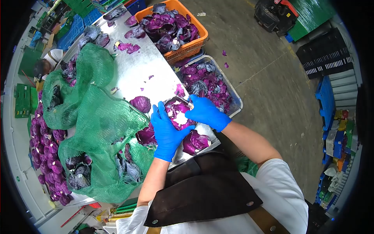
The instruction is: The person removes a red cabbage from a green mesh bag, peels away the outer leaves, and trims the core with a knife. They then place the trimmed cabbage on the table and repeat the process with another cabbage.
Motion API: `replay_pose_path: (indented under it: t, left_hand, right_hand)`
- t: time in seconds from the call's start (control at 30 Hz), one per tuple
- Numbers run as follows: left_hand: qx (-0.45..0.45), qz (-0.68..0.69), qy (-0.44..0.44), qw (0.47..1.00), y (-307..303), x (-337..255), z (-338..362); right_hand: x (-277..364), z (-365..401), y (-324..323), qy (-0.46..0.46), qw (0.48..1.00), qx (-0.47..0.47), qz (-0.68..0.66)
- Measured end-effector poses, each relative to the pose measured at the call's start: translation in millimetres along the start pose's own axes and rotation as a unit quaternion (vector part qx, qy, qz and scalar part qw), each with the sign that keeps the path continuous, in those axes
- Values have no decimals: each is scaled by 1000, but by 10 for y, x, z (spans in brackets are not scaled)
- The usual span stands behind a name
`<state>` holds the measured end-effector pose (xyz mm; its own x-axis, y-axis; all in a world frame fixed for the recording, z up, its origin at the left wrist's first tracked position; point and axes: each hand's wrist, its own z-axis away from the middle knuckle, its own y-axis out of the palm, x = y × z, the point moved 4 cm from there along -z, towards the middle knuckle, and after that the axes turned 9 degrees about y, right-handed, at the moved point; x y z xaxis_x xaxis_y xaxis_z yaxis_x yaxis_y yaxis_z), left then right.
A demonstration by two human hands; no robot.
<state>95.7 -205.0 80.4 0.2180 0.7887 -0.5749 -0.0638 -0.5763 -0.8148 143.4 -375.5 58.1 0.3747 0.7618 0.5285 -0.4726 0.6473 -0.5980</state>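
Note:
A red cabbage [181, 120] with its pale cut core facing up sits at the near end of the metal table [136, 74]. My blue-gloved left hand [167, 132] grips its left and near side, thumb stretched along the lower edge. At the upper right of the head, my blue-gloved right hand [209, 113] is closed, its thumb by the core. A small shiny piece shows between its fingers, too hidden to name. Close by are a trimmed cabbage [196, 142], loose purple leaves [146, 135] and another cabbage [140, 104].
Green mesh sacks [107, 113] with cabbages cover the table's left part. Many cabbages [48, 156] are piled beyond. To the right stand an orange crate [183, 50] and a grey bin [238, 102], both full of leaves. A person [52, 60] is at the far left.

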Motion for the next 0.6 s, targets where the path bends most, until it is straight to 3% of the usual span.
replay_pose_path:
  t: [0.2,0.3,0.4,0.6]
  left_hand:
    - [-17,-8,28,999,30,-19,20]
    - [-29,-1,35,999,70,-13,26]
    - [-34,34,46,998,70,94,4]
    - [-22,36,32,999,47,116,-125]
  right_hand:
    - [-79,101,-20,-23,999,-23,-22]
    - [-139,59,-4,-36,991,-10,-127]
    - [-174,-36,39,-100,985,-70,-124]
    - [-380,-265,57,-89,969,-72,-219]
